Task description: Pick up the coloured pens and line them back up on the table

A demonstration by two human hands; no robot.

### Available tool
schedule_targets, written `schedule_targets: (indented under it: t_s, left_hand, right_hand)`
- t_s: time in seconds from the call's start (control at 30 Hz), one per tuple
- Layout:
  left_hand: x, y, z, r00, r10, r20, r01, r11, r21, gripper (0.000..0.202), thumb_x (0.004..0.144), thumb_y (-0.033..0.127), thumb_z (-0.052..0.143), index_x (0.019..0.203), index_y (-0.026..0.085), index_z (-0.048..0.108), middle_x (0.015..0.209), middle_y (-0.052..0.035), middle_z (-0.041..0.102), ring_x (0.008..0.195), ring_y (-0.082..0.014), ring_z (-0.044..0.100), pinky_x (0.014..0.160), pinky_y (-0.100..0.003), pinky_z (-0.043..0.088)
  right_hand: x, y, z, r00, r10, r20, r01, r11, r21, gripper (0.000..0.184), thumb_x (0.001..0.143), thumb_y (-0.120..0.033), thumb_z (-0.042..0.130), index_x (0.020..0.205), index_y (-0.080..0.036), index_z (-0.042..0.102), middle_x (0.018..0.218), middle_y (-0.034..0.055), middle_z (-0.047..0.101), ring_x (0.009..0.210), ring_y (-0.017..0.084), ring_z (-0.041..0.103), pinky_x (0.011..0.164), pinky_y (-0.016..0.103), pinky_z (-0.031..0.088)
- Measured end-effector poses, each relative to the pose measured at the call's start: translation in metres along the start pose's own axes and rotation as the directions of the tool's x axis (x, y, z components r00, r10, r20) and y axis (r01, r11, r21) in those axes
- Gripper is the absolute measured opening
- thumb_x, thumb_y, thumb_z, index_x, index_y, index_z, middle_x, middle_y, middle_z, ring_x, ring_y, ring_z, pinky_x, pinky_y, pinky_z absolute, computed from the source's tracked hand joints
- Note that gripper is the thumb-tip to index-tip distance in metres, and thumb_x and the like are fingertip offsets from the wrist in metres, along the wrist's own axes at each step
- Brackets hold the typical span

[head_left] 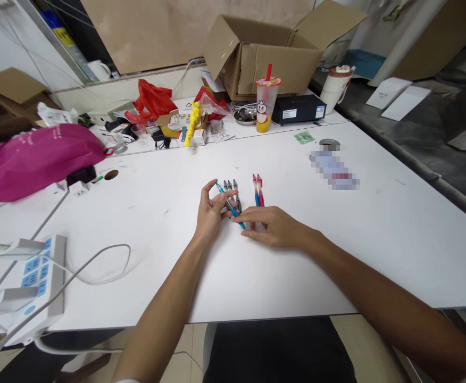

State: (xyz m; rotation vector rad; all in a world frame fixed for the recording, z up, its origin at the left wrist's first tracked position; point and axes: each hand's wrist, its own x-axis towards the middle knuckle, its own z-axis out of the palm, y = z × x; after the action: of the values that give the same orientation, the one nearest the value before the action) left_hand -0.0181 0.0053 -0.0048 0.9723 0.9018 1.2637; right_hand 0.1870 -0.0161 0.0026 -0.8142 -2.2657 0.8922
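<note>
A blue pen slants between my two hands, above the white table. My left hand grips its upper part between thumb and fingers. At the pen's lower end, the thumb and fingertips of my right hand close around it. Just behind my left hand lie three grey-and-black pens side by side, partly covered by its fingers. To their right are two pens with pink tops, one of them blue lower down; my right hand hides their near ends.
A white power strip with looping cables sits at left, near a magenta bag. Along the back stand a drink cup, a black box and an open carton. A tape roll and a blurred-out item lie at right.
</note>
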Motion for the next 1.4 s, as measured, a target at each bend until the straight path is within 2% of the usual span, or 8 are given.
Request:
schedule_targets:
  t_s: [0.13,0.27,0.37,0.53,0.7,0.93,1.13,1.4]
  left_hand:
    - [0.003,-0.005,-0.001,0.996,0.006,-0.087,-0.004,1.000,0.027,0.062,0.085,0.035,0.077,0.140,0.027,0.049,0.133,-0.0135,0.069,0.111,-0.0241,0.071,0.082,-0.035,0.060]
    - [0.008,-0.006,-0.008,0.963,0.102,-0.250,-0.072,0.989,0.129,0.034,0.076,0.012,0.065,0.107,0.023,0.071,0.129,-0.0084,0.069,0.117,-0.0226,0.065,0.088,-0.033,0.056]
    - [0.009,-0.005,-0.011,0.944,0.147,-0.294,-0.089,0.975,0.204,0.029,0.061,0.006,0.050,0.075,0.020,0.071,0.094,-0.0057,0.073,0.094,-0.0188,0.066,0.074,-0.028,0.052]
    - [0.002,-0.006,-0.006,0.949,0.256,-0.186,-0.209,0.948,0.242,0.014,0.049,0.009,0.042,0.042,0.018,0.051,0.053,0.0004,0.049,0.056,-0.0104,0.045,0.056,-0.024,0.035]
    - [-0.001,-0.006,-0.003,0.965,0.220,-0.146,-0.182,0.955,0.233,0.012,0.046,0.012,0.041,0.037,0.020,0.047,0.046,0.0013,0.042,0.049,-0.0100,0.036,0.051,-0.025,0.026]
    - [0.000,-0.008,-0.005,0.971,0.197,-0.133,-0.157,0.952,0.264,0.012,0.045,0.015,0.040,0.036,0.020,0.047,0.043,0.0015,0.041,0.047,-0.0103,0.037,0.049,-0.025,0.024]
    - [0.001,-0.008,-0.005,0.974,0.179,-0.141,-0.140,0.958,0.248,0.011,0.047,0.017,0.040,0.038,0.021,0.044,0.042,0.0026,0.038,0.045,-0.0096,0.035,0.049,-0.025,0.021]
    - [-0.003,-0.002,0.002,0.978,0.137,-0.159,-0.118,0.985,0.127,0.005,0.044,0.016,0.040,0.041,0.020,0.040,0.044,0.0044,0.031,0.044,-0.0081,0.026,0.048,-0.024,0.017]
  right_hand:
    - [0.001,0.003,0.003,0.993,-0.035,-0.110,0.028,0.997,-0.066,0.034,0.100,-0.041,0.060,0.132,-0.034,0.071,0.109,0.0042,0.078,0.088,0.021,0.070,0.082,0.038,0.053]
    - [0.002,0.012,0.002,0.977,-0.028,-0.209,-0.020,0.975,-0.223,0.035,0.102,-0.042,0.057,0.131,-0.028,0.072,0.110,0.0065,0.078,0.097,0.025,0.068,0.088,0.043,0.053]
    - [0.002,0.019,0.001,0.981,-0.020,-0.191,-0.051,0.932,-0.359,0.035,0.104,-0.040,0.054,0.129,-0.024,0.073,0.105,0.0078,0.078,0.097,0.027,0.066,0.086,0.045,0.053]
    - [0.004,0.027,0.003,0.987,-0.074,-0.141,-0.008,0.860,-0.510,0.033,0.104,-0.036,0.054,0.124,-0.020,0.075,0.102,0.0102,0.075,0.094,0.027,0.062,0.083,0.043,0.052]
    - [0.007,0.032,0.008,0.988,-0.095,-0.121,0.007,0.816,-0.578,0.031,0.104,-0.034,0.054,0.121,-0.019,0.076,0.105,0.0120,0.073,0.099,0.028,0.060,0.086,0.044,0.049]
    - [0.003,0.026,-0.003,0.994,-0.015,-0.111,-0.046,0.847,-0.529,0.039,0.101,-0.040,0.057,0.131,-0.019,0.068,0.112,0.0127,0.072,0.105,0.030,0.060,0.090,0.046,0.049]
    - [-0.004,0.030,-0.019,0.988,0.022,-0.155,-0.114,0.780,-0.615,0.042,0.097,-0.034,0.060,0.136,-0.021,0.064,0.140,0.0125,0.066,0.132,0.036,0.053,0.101,0.053,0.045]
    - [-0.001,0.032,-0.022,0.984,0.012,-0.177,-0.121,0.774,-0.622,0.032,0.103,-0.033,0.053,0.125,-0.020,0.072,0.136,0.0108,0.070,0.134,0.033,0.055,0.108,0.053,0.041]
